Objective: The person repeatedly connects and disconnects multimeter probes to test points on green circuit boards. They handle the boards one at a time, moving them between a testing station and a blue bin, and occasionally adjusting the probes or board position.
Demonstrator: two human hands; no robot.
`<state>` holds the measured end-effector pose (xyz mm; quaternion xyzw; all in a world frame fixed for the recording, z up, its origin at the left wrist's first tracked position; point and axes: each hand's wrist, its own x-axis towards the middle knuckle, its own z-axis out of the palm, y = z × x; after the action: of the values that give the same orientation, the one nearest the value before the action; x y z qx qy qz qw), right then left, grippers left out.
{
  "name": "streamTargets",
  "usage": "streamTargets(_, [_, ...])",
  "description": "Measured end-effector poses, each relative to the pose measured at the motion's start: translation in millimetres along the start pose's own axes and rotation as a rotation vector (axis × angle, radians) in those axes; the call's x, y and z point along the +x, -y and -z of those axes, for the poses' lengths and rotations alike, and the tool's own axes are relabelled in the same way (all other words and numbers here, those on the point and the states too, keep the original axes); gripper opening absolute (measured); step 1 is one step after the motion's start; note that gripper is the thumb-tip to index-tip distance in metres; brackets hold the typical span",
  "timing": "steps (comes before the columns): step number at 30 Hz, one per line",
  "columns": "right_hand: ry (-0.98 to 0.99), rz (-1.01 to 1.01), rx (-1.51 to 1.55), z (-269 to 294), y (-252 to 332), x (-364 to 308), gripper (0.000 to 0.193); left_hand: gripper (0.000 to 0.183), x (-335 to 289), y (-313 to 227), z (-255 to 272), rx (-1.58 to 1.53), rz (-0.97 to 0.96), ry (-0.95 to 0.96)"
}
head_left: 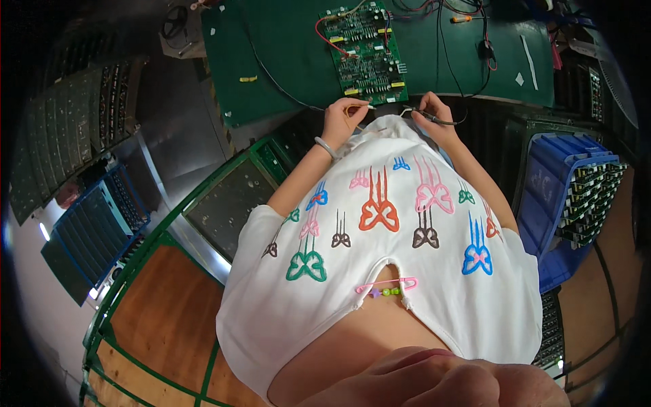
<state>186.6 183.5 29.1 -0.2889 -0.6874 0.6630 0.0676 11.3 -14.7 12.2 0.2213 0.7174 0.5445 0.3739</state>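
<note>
Close to the table's near edge, my left hand [342,120] is closed in a pinch on a thin yellow wire lead [350,111] with a pale tip. A black cable runs over the table edge toward this hand. Across from it, my right hand [437,119] grips a slim dark probe [434,118], its pale tip pointing left and a black cable looping from its back end. Just beyond both hands lie green circuit boards [370,62], carrying yellow parts and red wires. Both tips are apart from the boards, near my lap.
The green tabletop [285,34] holds an orange-handled screwdriver [462,20], a small yellow piece [248,79], a white strip [529,62] and tangled cables. A blue crate [542,197] with stacked boards stands right. At left is a green-framed rack [166,237].
</note>
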Motion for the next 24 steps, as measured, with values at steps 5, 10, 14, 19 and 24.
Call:
streamTargets(5, [0.137, 0.136, -0.225, 3, 4, 6, 0.019, 0.018, -15, 0, -14, -0.31, 0.111, -0.017])
streamTargets(10, [0.283, 0.227, -0.344, 14, 15, 16, 0.019, 0.019, -34, 7, -36, -0.577, 0.342, -0.217])
streamTargets(14, [0.39, 0.252, -0.359, 13, 19, 21, 0.022, 0.021, -45, 18, -40, -0.604, 0.352, -0.365])
streamTargets(19, [0.412, 0.31, -0.332, -12, 14, 24, 0.023, 0.02, -39, 19, -34, -0.541, 0.261, -0.541])
streamTargets(24, [0.399, 0.359, -0.335, -30, 15, 22, 0.024, 0.015, -29, 31, -26, -0.541, 0.291, -0.586])
